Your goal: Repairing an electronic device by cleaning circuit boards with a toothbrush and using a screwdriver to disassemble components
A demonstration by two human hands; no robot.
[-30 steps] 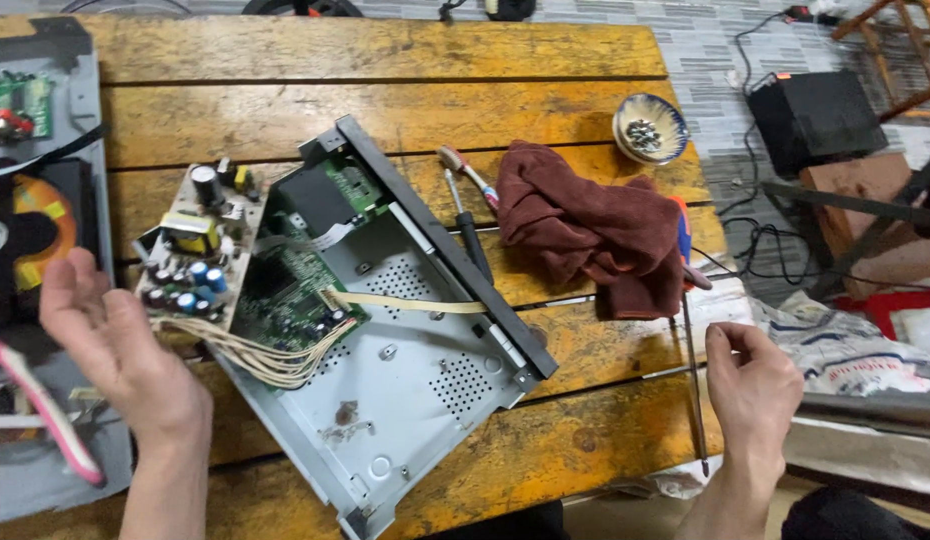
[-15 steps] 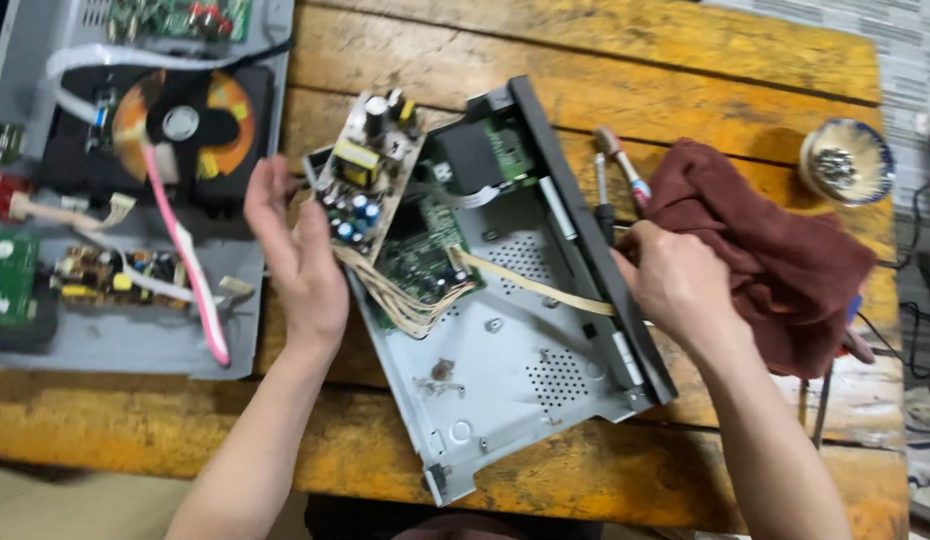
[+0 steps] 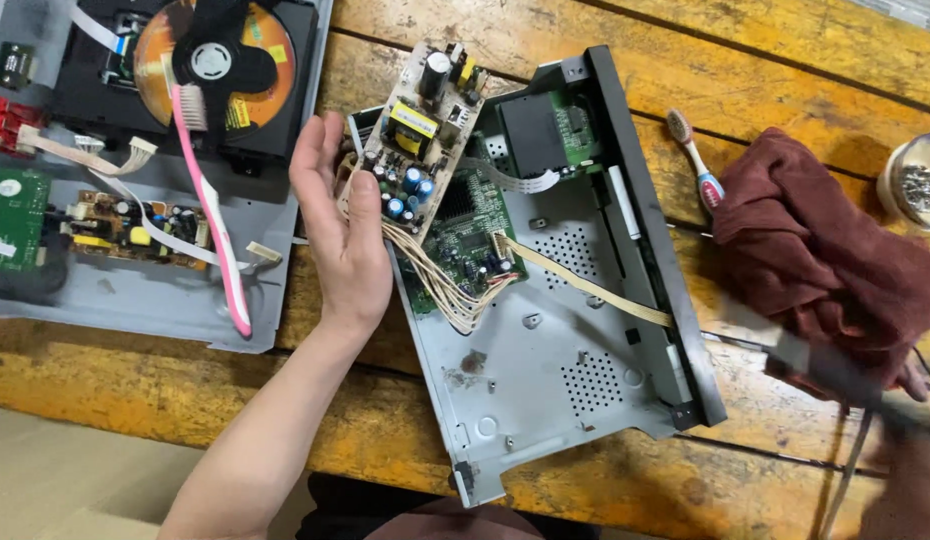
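My left hand (image 3: 337, 235) grips the left edge of a beige power supply board (image 3: 422, 122), thumb on top, tilting it up over an open grey metal player chassis (image 3: 555, 370). A bundle of pale wires (image 3: 447, 290) runs from that board to the green main board (image 3: 465, 240) in the chassis. A flat ribbon cable (image 3: 585, 285) crosses to the black front panel (image 3: 657, 250). My right hand (image 3: 910, 455) is blurred at the lower right, by a maroon cloth (image 3: 825, 265), seemingly closed on a blurred long tool (image 3: 800, 352).
A second opened player (image 3: 135, 285) lies at the left with a disc drive (image 3: 210, 65), small boards and a pink toothbrush (image 3: 213, 225). Another toothbrush (image 3: 697, 165) lies beside the cloth. A small bowl of screws (image 3: 917, 182) stands far right on the wooden table (image 3: 745, 80).
The view has moved closer. My left hand has lifted the power board's edge higher. My right hand has left the chassis rim and swung down to the lower right past the cloth.
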